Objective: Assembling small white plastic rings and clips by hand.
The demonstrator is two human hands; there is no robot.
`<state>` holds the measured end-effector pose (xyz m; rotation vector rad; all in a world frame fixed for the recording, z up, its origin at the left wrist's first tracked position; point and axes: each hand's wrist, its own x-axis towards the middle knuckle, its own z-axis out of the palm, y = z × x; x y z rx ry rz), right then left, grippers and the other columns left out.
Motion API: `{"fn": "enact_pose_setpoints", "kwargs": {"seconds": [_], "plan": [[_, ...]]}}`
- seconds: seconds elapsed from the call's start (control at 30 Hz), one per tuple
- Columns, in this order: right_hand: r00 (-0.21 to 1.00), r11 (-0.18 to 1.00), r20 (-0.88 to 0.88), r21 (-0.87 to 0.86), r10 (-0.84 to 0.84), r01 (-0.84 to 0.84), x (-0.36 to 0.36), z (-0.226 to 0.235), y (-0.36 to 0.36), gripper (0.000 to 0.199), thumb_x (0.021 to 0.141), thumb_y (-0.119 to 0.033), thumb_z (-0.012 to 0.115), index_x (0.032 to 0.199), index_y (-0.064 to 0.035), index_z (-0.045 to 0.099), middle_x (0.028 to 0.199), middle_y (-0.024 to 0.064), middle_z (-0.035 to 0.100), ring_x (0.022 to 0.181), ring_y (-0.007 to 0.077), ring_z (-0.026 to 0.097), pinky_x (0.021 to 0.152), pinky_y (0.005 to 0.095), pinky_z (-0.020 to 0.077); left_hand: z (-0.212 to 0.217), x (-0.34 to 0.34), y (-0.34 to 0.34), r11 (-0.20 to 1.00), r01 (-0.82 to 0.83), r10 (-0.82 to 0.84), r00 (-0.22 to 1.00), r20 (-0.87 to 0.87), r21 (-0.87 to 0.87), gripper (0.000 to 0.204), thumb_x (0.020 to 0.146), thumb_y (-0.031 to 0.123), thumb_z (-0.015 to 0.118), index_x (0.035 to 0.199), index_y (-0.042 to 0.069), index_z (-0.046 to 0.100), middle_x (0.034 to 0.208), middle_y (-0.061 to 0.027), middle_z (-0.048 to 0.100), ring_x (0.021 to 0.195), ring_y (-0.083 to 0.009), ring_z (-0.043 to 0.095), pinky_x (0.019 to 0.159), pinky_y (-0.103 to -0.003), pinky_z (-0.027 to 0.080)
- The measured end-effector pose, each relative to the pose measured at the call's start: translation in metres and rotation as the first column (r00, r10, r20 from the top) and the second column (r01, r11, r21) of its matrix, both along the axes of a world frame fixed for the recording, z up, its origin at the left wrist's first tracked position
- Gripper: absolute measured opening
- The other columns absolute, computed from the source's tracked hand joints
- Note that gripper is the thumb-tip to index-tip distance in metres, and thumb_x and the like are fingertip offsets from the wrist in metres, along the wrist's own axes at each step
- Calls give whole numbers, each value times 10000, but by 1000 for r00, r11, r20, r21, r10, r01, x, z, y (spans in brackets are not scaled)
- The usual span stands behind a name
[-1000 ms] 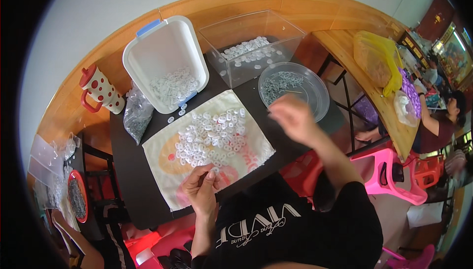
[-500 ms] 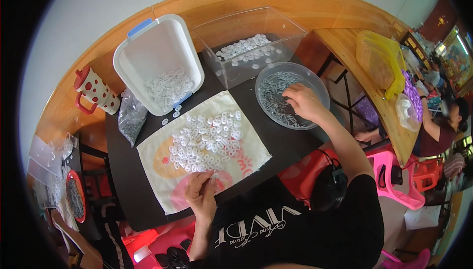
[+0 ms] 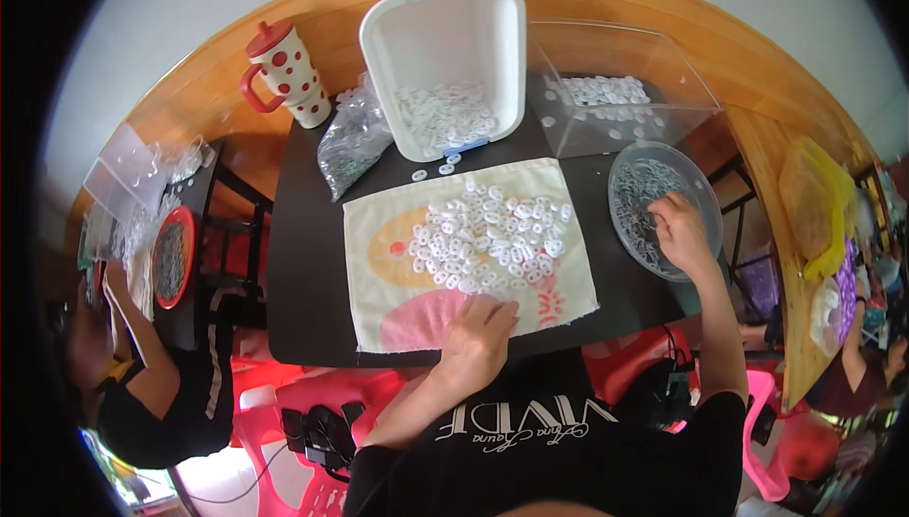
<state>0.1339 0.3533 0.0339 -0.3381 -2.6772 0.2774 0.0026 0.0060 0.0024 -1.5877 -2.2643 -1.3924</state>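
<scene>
Hands apart: left hand (image 3: 483,332) flat on the near edge of the cloth (image 3: 398,252), fingers loosely spread and pressed down on the pink patch, fingertips just short of the heap of white rings (image 3: 492,238); nothing pinched that can be made out. Right hand (image 3: 680,233) down in the clear round bowl (image 3: 705,200) at the right edge of the worktop (image 3: 303,233), fingers curled among the small metal pieces (image 3: 636,197) inside; cannot tell whether anything is held between them

White rings heaped on the middle and far-right part of cloth, just beyond left hand and well to the left of right hand; a few strays off the cloth's far edge, near the white tub (image 3: 445,34). Tub tilted toward the cloth, more white rings lying in its lower part. Clear box (image 3: 653,81) right of the tub and beyond the bowl, also with white rings on its floor. Plastic bag (image 3: 350,143) of grey pieces left of the tub, on the far-left part of the dark worktop. Red-dotted cup (image 3: 289,77) with red lid and handle beyond the bag, on the wooden table (image 3: 218,100)

Another person (image 3: 142,375) at lower left beside a red dish (image 3: 170,257) of dark pieces
</scene>
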Motion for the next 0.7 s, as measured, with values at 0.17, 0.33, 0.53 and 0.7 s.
{"fn": "enact_pose_setpoints", "kwargs": {"seconds": [0.17,0.33,0.53,0.7], "plan": [[988,973,-155,-228,-2,-34,-5,9,-21,75,834,68,611,878,13,585,826,139,568,733,331,592,647,374,463,9,1,-3,993,-69,66,997,-31,-92,241,796,-23,701,1036,-10,674,875,-140,603,749,-325,618,627,-396,513],[958,968,-281,-223,51,-117,-4,14,-43,60,858,73,613,880,22,589,817,122,565,713,262,576,644,324,453,20,-6,-10,994,-64,63,998,-24,-86,248,780,-24,700,1027,-11,677,898,-163,613,802,-343,627,660,-404,522],[978,982,-203,-191,-37,-2,6,15,3,115,830,71,640,920,-1,629,841,138,597,721,294,604,637,347,471,31,-38,-31,959,-234,212,966,-146,-157,294,768,-25,721,1060,-22,685,1024,-198,619,901,-344,630,734,-404,519],[993,948,46,-303,112,-93,6,12,-2,188,806,14,695,985,-31,658,882,133,585,793,305,619,696,373,489,35,-92,-11,948,-239,169,938,-304,-210,277,774,-59,686,1049,-24,683,1055,-205,609,889,-367,620,727,-406,515]]}}
